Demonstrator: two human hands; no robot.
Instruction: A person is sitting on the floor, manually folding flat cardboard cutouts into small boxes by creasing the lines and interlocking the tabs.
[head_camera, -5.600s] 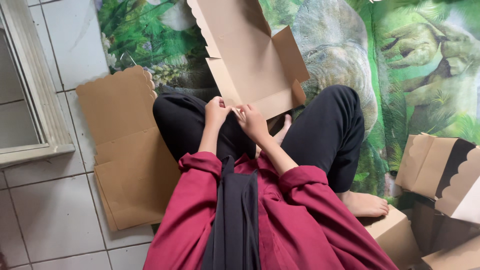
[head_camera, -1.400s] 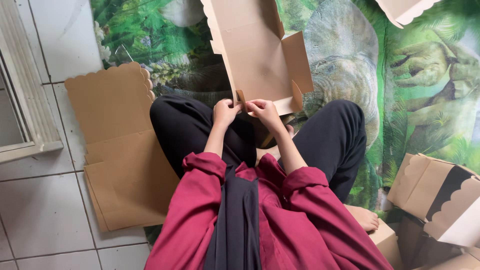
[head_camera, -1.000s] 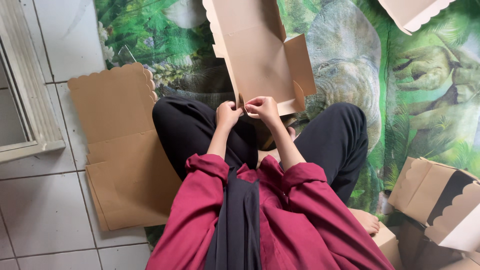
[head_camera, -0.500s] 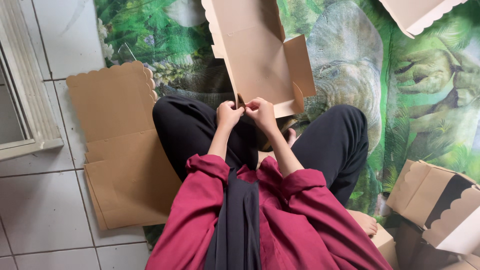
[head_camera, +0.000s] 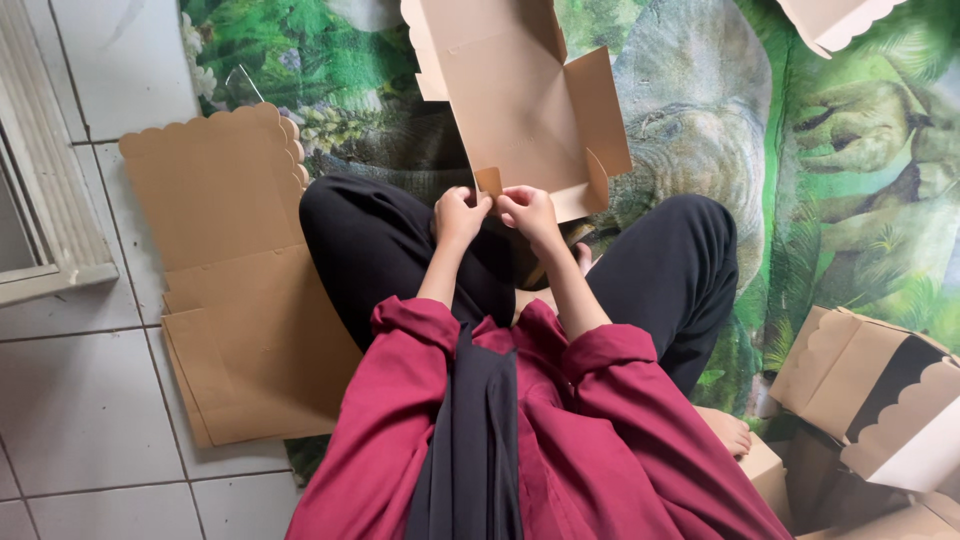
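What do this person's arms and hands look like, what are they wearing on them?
Both arms wear loose dark red sleeves, pushed up and bunched near the elbows, forearms bare. The left hand and right hand are bare, with no gloves; rings or a watch are not visible.

cardboard box (head_camera: 520, 100) top cut off by frame edge; fingertips hidden behind its near flap; folded boxes (head_camera: 880, 400) cropped at right

hands (head_camera: 495, 212) pinching cardboard box (head_camera: 520, 100) flap, flat cardboard sheets (head_camera: 235, 290) beside
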